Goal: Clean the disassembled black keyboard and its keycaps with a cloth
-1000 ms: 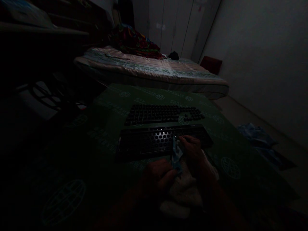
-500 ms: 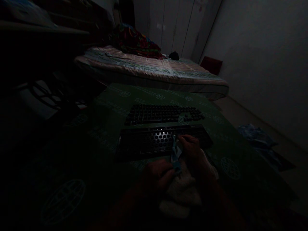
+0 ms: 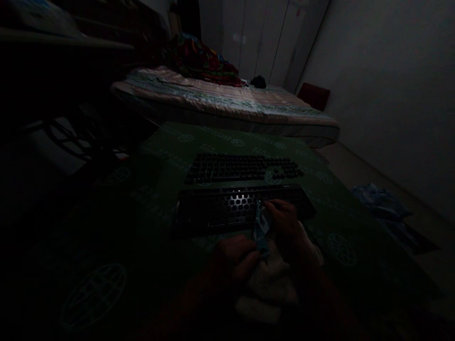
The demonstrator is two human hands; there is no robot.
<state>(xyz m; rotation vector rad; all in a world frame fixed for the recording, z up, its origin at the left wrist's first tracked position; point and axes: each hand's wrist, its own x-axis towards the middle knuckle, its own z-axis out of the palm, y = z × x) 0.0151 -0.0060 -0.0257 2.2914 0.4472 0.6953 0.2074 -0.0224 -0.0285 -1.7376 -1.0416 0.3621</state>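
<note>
Between my two hands stretches a thin, crinkled blue-and-white strip (image 3: 261, 228); in the dim light I cannot make out its exact kind. My left hand (image 3: 236, 255) is closed on the lower end, thumb against fingers. The fingers of my right hand (image 3: 284, 219) pinch the upper end, over the near edge of a black keyboard base (image 3: 202, 210) whose key sockets are bare. Several loose black keycaps (image 3: 227, 166) lie in keyboard order just beyond the base. Under my wrists is a crumpled pale cloth (image 3: 272, 279), partly covered by my right arm.
The green table top (image 3: 152, 166) has white printed emblems. A bed (image 3: 227, 102) with a red patterned blanket (image 3: 209, 66) stands behind it. To the left is a dark wheel (image 3: 76, 139) under a ledge. Bluish plastic (image 3: 380, 201) lies on the floor at right.
Both hands keep their grip on the blue-and-white strip and have barely moved. The view has shifted very slightly.
</note>
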